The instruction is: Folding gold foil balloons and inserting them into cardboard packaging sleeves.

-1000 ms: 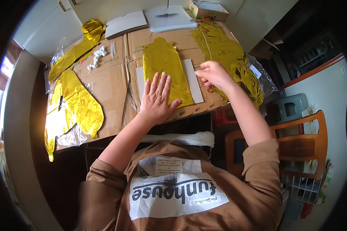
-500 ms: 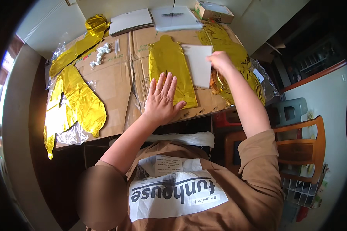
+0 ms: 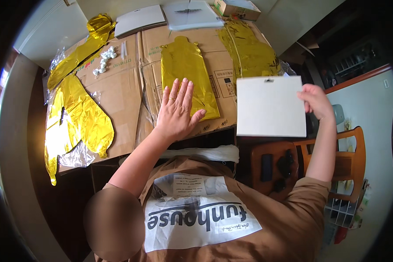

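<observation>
My left hand (image 3: pixel 177 109) lies flat, fingers stretched, on the lower part of a folded gold foil balloon (image 3: pixel 182 61) in the middle of the cardboard-covered table. In my right hand (image 3: pixel 317 101) is a white card (image 3: pixel 270 107), gripped by its right edge between thumb and fingers. The card is nearly square with a small hanging hole at its top edge. It is held out over the table's front right corner, hiding part of the table and of what lies behind it.
More gold foil balloons (image 3: pixel 88 118) spread over the left side, with white clips or knots (image 3: pixel 105 60) nearby. Another gold foil pile (image 3: pixel 253 52) lies at right. A stack of white cards (image 3: pixel 140 19), clear bags (image 3: pixel 192 15) and a box (image 3: pixel 238 8) stand behind. A wooden chair (image 3: pixel 349 166) is at right.
My right hand has drawn the white card right and toward me, off the space beside the folded balloon, and its broad face now shows. My left hand stays flat on the balloon.
</observation>
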`<state>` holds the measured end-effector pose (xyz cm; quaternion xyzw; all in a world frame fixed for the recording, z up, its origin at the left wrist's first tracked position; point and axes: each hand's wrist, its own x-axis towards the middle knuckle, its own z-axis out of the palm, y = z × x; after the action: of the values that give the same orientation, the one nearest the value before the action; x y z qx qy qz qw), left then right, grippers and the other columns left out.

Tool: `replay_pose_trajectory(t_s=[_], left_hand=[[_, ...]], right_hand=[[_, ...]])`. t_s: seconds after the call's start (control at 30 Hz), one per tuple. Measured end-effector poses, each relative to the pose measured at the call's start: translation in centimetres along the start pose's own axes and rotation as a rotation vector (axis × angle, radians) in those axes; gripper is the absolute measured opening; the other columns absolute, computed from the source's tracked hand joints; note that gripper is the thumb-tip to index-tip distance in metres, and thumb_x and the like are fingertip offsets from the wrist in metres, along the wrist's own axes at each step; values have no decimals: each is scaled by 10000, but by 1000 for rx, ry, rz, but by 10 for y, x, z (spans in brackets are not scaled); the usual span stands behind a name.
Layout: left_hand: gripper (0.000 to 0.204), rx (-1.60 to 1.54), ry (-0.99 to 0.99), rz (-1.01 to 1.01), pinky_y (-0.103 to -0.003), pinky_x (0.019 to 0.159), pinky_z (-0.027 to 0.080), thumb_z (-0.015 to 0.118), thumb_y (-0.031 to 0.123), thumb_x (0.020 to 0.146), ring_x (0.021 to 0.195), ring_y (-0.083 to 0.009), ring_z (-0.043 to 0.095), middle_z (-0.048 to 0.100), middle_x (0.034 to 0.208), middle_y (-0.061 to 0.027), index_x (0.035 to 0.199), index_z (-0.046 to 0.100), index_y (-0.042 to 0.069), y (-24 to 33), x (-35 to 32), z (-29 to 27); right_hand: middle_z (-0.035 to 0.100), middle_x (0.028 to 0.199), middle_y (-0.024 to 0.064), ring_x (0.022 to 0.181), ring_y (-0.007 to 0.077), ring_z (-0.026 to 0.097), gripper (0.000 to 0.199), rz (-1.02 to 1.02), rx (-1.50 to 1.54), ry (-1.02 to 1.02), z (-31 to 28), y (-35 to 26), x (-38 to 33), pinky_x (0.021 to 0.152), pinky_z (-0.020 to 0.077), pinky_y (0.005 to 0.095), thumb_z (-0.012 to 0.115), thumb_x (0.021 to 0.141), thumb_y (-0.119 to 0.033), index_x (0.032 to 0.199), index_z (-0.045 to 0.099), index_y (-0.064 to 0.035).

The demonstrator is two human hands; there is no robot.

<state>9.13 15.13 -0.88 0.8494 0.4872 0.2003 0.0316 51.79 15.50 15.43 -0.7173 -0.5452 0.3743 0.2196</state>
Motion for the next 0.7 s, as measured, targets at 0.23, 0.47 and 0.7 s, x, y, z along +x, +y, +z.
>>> replay_pose_trajectory(t_s=[0.23, 0.47, 0.7], left_hand=[[828, -34, 12, -25, -526, 1250, 105, 387, 587, 1027, 1541, -400, 165, 251, 1640, -223, 1585, 234, -6, -3, 1, -1], [827, -25, 8, 3, -526, 1245, 134, 408, 591, 1016, 1529, -399, 206, 285, 1624, -225, 1569, 272, -9, -3, -1, -3], [793, -41, 14, 25, -531, 1240, 134, 452, 534, 1019, 1527, -402, 221, 286, 1625, -229, 1576, 267, 2, 11, -13, -8]], right_hand=[[596, 569, 21, 439, 92, 547, 165, 70, 29, -305, 114, -1, 18, 385, 345, 245, 687, 863, -125, 741, 612, -45], [582, 614, -16, 472, 67, 536, 190, -9, 156, -252, 204, -44, 69, 430, 358, 236, 677, 945, -188, 811, 635, -61], [627, 654, 50, 557, 168, 643, 247, -71, 127, -165, 210, -31, 58, 490, 448, 316, 707, 925, -230, 851, 653, -1]])
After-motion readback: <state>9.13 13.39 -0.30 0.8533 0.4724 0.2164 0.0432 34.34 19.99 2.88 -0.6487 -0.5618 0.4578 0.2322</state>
